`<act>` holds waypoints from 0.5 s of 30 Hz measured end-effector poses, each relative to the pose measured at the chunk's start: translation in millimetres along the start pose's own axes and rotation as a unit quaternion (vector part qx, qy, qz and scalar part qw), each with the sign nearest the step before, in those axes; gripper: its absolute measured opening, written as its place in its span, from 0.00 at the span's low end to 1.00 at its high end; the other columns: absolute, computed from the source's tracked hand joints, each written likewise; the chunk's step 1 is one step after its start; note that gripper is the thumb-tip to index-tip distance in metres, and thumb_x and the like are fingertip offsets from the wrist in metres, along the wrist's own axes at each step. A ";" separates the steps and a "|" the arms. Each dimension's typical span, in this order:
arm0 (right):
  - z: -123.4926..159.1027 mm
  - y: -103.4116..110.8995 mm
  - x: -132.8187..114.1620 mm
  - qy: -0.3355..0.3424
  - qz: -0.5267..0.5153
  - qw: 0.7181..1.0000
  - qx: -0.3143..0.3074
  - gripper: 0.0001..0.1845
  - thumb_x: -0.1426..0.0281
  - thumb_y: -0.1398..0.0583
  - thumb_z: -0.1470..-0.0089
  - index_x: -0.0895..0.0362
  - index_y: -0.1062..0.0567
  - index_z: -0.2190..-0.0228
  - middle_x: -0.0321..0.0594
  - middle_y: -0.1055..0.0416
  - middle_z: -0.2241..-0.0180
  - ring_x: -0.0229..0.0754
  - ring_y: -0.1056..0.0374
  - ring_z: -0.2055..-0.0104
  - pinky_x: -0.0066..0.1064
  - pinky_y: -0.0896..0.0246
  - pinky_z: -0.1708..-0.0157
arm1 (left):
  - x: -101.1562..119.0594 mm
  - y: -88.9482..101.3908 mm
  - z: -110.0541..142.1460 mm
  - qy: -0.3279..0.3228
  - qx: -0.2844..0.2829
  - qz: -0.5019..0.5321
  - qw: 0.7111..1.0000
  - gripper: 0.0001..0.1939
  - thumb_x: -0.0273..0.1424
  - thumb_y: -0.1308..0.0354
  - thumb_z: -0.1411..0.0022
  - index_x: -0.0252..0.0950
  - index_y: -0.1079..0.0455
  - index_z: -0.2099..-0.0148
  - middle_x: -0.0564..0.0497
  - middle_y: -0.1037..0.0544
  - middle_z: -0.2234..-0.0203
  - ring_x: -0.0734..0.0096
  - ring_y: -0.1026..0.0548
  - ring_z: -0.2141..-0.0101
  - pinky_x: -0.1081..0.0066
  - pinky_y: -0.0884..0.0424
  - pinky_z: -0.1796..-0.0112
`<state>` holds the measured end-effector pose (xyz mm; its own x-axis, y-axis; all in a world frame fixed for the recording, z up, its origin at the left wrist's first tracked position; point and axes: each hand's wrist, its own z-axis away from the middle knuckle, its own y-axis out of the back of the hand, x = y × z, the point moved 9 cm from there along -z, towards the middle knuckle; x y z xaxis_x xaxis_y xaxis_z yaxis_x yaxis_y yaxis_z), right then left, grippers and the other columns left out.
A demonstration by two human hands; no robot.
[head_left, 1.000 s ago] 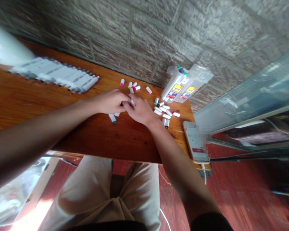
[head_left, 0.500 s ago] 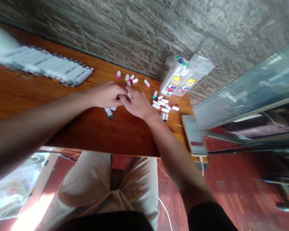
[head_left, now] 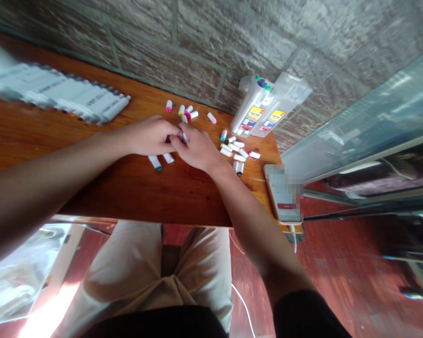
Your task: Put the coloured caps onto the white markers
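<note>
My left hand (head_left: 150, 136) and my right hand (head_left: 193, 146) meet fingertip to fingertip over the wooden table, both closed. A small white marker cap (head_left: 184, 137) shows between the thumb and forefinger of my right hand. The fingers of my left hand are curled in, and a white marker's end (head_left: 168, 158) pokes out beneath them; most of it is hidden. Close by lies a white cap with a green end (head_left: 155, 163). Beyond my hands are several loose caps with pink, yellow and red ends (head_left: 188, 111). More caps (head_left: 234, 149) are scattered right of my right hand.
A long row of grey-white markers (head_left: 66, 96) lies at the left. Against the brick wall stands an open clear plastic case (head_left: 257, 112) with a few markers inside. A phone (head_left: 284, 197) with a white cable rests at the table's right edge, beside a glass panel (head_left: 352, 122).
The view has shifted slightly. My hands stay joined in nearly the same pose, and the white end under my left hand shows a little more, farther from the green-ended cap.
</note>
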<state>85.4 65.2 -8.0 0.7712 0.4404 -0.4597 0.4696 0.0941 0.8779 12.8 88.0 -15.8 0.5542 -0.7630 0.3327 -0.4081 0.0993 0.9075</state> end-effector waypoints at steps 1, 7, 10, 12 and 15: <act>0.0 -0.3 0.1 -0.002 0.001 1.000 -0.002 0.09 0.64 0.47 0.31 0.54 0.30 0.62 0.43 0.22 0.60 0.50 0.25 0.55 0.40 0.32 0.49 | 0.7 0.6 0.1 -0.002 0.001 0.000 1.000 0.12 0.35 0.45 0.41 0.37 0.33 0.76 0.51 0.26 0.81 0.69 0.27 0.77 0.70 0.40 0.72; 0.6 -0.4 -0.5 -0.008 -0.002 1.000 -0.010 0.09 0.64 0.47 0.30 0.55 0.30 0.61 0.44 0.23 0.59 0.52 0.25 0.53 0.42 0.32 0.47 | 0.9 1.5 1.4 -0.001 0.004 0.009 1.000 0.11 0.33 0.44 0.41 0.38 0.33 0.75 0.52 0.25 0.81 0.71 0.27 0.77 0.71 0.41 0.72; 0.7 0.1 -0.4 -0.004 -0.001 1.000 -0.006 0.09 0.64 0.47 0.31 0.55 0.30 0.61 0.44 0.23 0.59 0.51 0.25 0.53 0.41 0.32 0.47 | -2.3 -0.3 1.4 0.002 0.005 0.009 1.000 0.10 0.32 0.43 0.42 0.37 0.33 0.75 0.52 0.25 0.81 0.71 0.27 0.76 0.71 0.40 0.72; 0.5 -0.3 0.5 -0.003 -0.001 1.000 -0.003 0.09 0.64 0.46 0.31 0.54 0.30 0.61 0.43 0.23 0.59 0.51 0.25 0.53 0.41 0.32 0.47 | -3.6 -2.1 0.7 0.000 0.001 0.009 1.000 0.10 0.33 0.43 0.42 0.37 0.34 0.75 0.53 0.25 0.81 0.70 0.27 0.77 0.71 0.40 0.72; -0.3 -1.2 1.5 0.003 -0.005 1.000 0.002 0.09 0.64 0.47 0.31 0.54 0.30 0.62 0.42 0.23 0.60 0.50 0.25 0.53 0.41 0.32 0.47 | -3.1 -2.4 -0.3 0.000 0.000 0.009 1.000 0.12 0.34 0.43 0.42 0.37 0.34 0.76 0.53 0.26 0.82 0.70 0.27 0.77 0.70 0.41 0.73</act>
<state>85.8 66.0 -9.7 0.7643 0.4448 -0.4668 0.4780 0.0951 0.8732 12.3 90.4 -19.0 0.5470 -0.7613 0.3481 -0.4170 0.1127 0.9019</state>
